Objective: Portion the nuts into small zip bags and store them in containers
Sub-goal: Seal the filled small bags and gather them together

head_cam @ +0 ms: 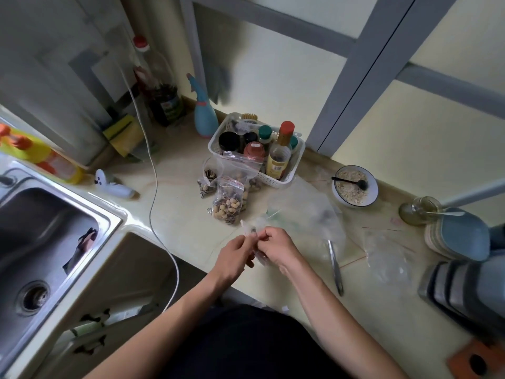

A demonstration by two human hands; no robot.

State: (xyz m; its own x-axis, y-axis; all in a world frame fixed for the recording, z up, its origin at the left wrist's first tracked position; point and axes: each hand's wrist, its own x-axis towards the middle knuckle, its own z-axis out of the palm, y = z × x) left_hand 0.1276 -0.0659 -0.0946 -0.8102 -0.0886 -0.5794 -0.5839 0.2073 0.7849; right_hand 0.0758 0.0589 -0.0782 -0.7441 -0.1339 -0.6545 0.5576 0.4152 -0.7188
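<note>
Your left hand [237, 257] and right hand [276, 246] meet over the countertop [188, 214], fingers curled, both pinching one small clear zip bag [252, 232]. The bag's top sticks up just beyond your knuckles; its lower part runs down between the two hands. Its contents are too blurred to read.

Beyond your hands, close by, stands a filled zip bag of nuts [228, 201], upright, red seal strip at the top. Behind it, further from you, a second nut bag [247, 184] leans against the white basket [276, 181], and to the left of that pair lies a bag of dark striped seeds [207, 181]. The basket holds bottles and jars; a tall bottle with a red cap [280, 151] stands at its near right corner.

Just right of your right hand lies a large crumpled clear plastic bag [308, 214], flat on the counter. A metal utensil [335, 265] lies at its near edge, handle pointing toward you. Further right, more empty clear bags [388, 255] lie loose. Beyond these, a blue-rimmed bowl [373, 192] holds pale chopped material with a black spoon [349, 181] resting in it. At far right sits a small glass jar [419, 212] beside a stack of containers with a blue lid [461, 236].

Left of your left hand, a white cable [153, 187] crosses the counter and drops over the edge. Further left is the steel sink [41, 242].
</note>
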